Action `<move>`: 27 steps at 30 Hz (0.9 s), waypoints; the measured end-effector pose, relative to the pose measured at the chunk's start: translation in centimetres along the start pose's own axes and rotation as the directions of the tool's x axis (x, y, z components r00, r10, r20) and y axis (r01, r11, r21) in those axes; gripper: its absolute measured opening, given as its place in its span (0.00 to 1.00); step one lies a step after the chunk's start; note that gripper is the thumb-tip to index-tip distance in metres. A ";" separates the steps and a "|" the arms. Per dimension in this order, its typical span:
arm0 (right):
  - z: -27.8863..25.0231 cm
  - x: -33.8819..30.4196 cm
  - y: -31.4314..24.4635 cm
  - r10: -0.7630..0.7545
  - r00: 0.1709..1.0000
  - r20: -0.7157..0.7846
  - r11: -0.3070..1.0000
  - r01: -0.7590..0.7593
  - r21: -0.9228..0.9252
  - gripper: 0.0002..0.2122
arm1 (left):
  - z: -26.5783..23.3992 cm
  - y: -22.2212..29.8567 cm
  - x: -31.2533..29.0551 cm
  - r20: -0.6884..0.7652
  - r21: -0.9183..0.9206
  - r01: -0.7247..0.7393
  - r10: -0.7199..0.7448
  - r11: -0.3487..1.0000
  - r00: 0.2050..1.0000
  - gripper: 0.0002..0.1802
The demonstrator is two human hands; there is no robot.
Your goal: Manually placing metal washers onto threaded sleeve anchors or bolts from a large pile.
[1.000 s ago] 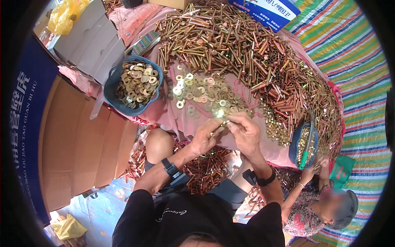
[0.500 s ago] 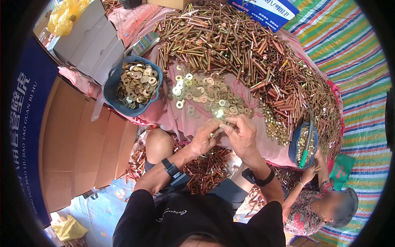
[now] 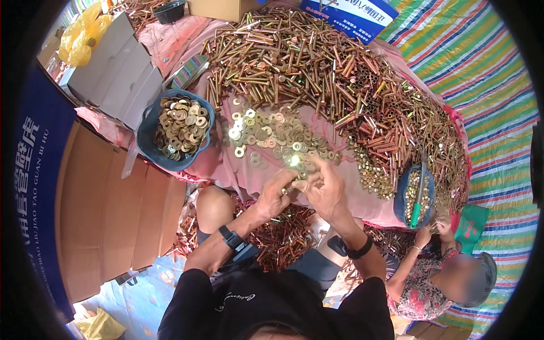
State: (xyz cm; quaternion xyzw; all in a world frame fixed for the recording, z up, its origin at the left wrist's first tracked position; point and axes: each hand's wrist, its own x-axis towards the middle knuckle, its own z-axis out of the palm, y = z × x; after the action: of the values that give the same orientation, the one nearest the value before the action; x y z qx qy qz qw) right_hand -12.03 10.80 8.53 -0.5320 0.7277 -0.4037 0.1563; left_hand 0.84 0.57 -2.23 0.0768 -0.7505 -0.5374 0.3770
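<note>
My left hand [image 3: 273, 194] is closed round a bolt, whose round brass-coloured end [image 3: 284, 191] pokes out between the fingers. Right beside it, fingertips almost touching, my right hand [image 3: 325, 186] is curled in a pinch; what lies between its fingers is hidden. Just beyond both hands, a loose spread of flat washers [image 3: 272, 133] covers the pink cloth [image 3: 243, 175], one of them glinting brightly. To the right of my right hand lies a heap of small brass-coloured nuts [image 3: 371, 175].
A large pile of bolts [image 3: 294, 56] curves along the far side and right. At left stands a blue tub of washers [image 3: 146, 150], near brown cartons [image 3: 107, 198]. A blue basket [image 3: 403, 201] of small parts sits at right, beside a co-worker's hands [image 3: 433, 226]. More bolts [image 3: 283, 235] lie below my arms.
The whole view has shifted slightly, with the tub and piles sitting a little further left. My hands stay together over the cloth; the right fingers have moved slightly. The co-worker's hands have come closer together.
</note>
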 end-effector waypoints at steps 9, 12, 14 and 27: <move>0.5 -0.7 -1.0 0.146 0.987 -0.062 0.961 -0.127 0.245 0.16 | 0.0 -0.6 -0.5 0.000 0.049 -0.037 0.037 0.998 0.999 0.30; 0.3 -0.8 0.1 -0.189 0.979 -0.070 0.982 0.188 -0.018 0.15 | 0.0 -1.2 -1.2 0.020 0.056 -0.028 0.027 0.998 0.999 0.28; -0.4 -0.8 -0.8 -0.110 0.994 -0.023 0.993 0.109 -0.051 0.12 | -0.1 -0.8 -0.5 -0.026 0.039 -0.083 0.084 0.996 0.996 0.27; -2.6 -1.6 4.2 0.565 0.818 0.105 0.806 -0.575 0.139 0.12 | 0.3 -1.2 1.1 0.021 -0.302 0.395 -0.408 0.868 0.913 0.18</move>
State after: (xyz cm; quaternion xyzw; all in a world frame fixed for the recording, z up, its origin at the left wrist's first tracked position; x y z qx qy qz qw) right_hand -15.78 13.79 6.66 -0.2859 0.8131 -0.3809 0.3348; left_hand -0.48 -0.25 -2.78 0.1846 -0.6196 -0.7095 0.2805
